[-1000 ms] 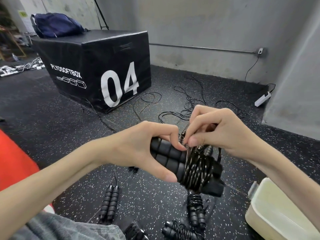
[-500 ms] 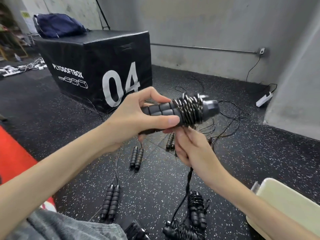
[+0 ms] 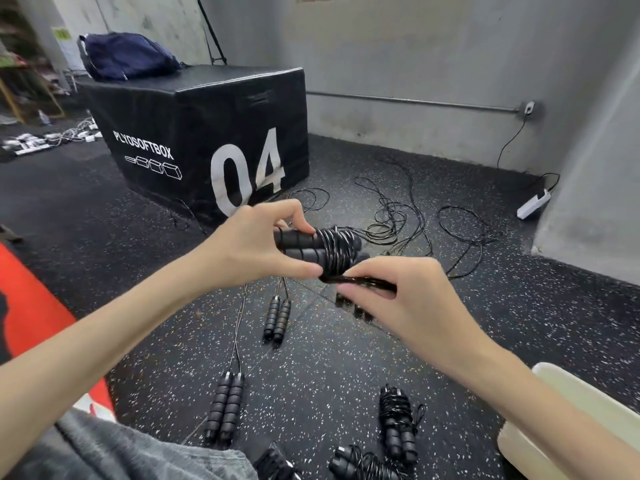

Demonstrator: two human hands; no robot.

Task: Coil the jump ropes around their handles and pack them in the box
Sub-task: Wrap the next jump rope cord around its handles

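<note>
Now left hand (image 3: 249, 247) grips paired handles (image 3: 301, 247) midair above the floor (image 3: 104, 220), coil (image 3: 337, 251) wound round them, right hand (image 3: 401, 299) pinching the rope end (image 3: 360, 280) just under it; pale box (image 3: 568, 420) at right.

Illumination is even, diffuse and moderately bright, with no visible lamp. Shadows are soft; the floor (image 3: 104, 216) shows none with a hard edge. The glossy top of the black box (image 3: 214, 81) carries a pale sheen. Wide-angle distortion bends the wall pipe (image 3: 415, 102) and tilts verticals near the frame edges. Motion blur smears the rope end under the right hand (image 3: 412, 306); distant clutter at far left is soft.
</note>
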